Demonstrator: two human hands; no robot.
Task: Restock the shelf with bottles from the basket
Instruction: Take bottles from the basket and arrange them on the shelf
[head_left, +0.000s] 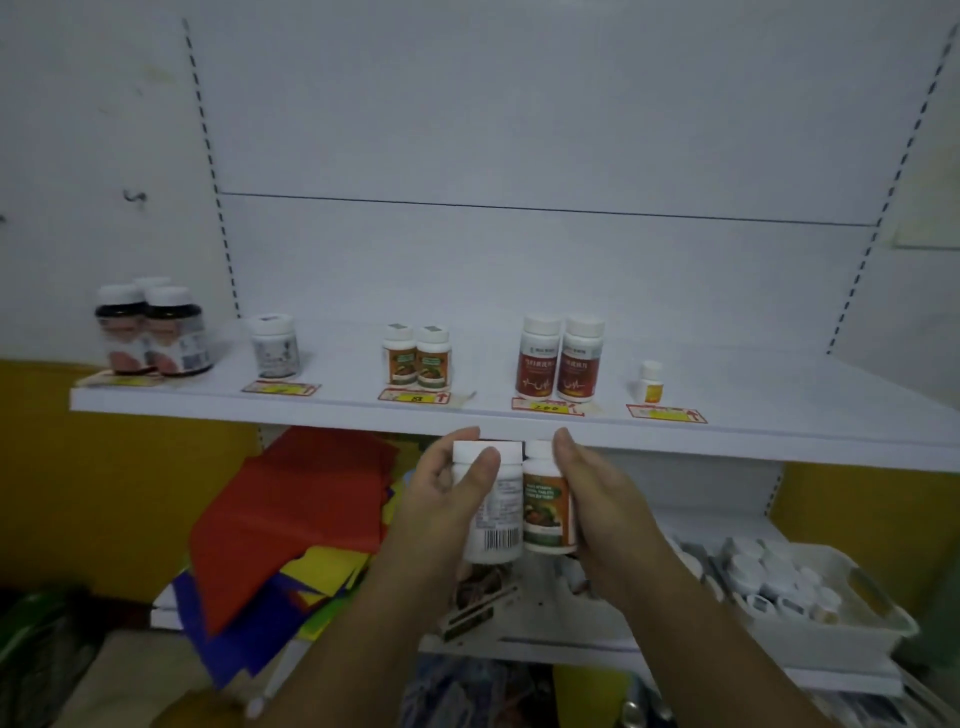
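My left hand (441, 499) grips a white bottle (496, 514) with a barcode facing me. My right hand (592, 493) grips a white-capped bottle with an orange and green label (545, 506). The two bottles touch side by side, just below the front edge of the white shelf (337, 405). On the shelf stand two matching orange-green bottles (418, 358), two red-labelled bottles (558, 361), a grey-labelled bottle (272, 345), dark bottles (150, 330) at the far left and a small yellow bottle (649, 382). The white basket (831, 623) with several bottles sits at lower right.
Price tags line the shelf's front edge. Red, yellow and blue paper sheets (291, 519) lie piled on the lower shelf at left. A bare stretch of shelf lies right of the small yellow bottle. The back panel above is white and bare.
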